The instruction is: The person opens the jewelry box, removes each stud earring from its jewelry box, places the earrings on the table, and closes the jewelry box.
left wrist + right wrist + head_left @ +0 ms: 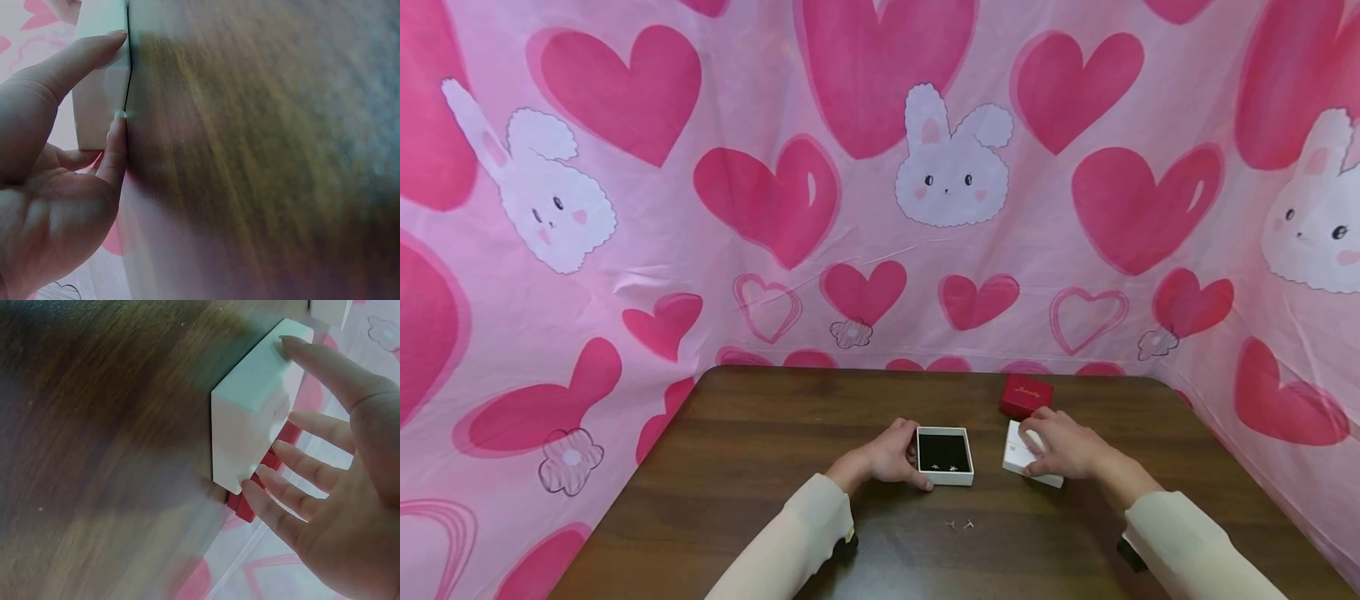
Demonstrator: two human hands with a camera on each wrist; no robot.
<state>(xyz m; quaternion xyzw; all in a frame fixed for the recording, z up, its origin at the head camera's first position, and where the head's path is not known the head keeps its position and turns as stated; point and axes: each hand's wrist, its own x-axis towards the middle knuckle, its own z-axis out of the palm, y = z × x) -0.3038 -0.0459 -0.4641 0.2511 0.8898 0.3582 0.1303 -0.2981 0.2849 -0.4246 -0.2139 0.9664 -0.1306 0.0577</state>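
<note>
My left hand (895, 454) grips the left side of a shallow white box (957, 480), its thumb on the near wall and its fingers round the side. Two small shiny star-like pieces lie on the black pad (943, 448) inside; they look like earrings. To the right, my right hand (1063, 446) touches a white box lid (1017, 454) on the table. In the right wrist view, its thumb rests on one side of the lid (240, 419) and its other fingers, fairly straight, reach along the top.
A red box (1021, 398) with gold lettering stands behind the lid. Two tiny thin metallic pieces (968, 524) lie on the wooden table (760, 467) in front of the white box. A pink cloth with hearts and rabbits (865, 242) hangs behind the table and along the sides.
</note>
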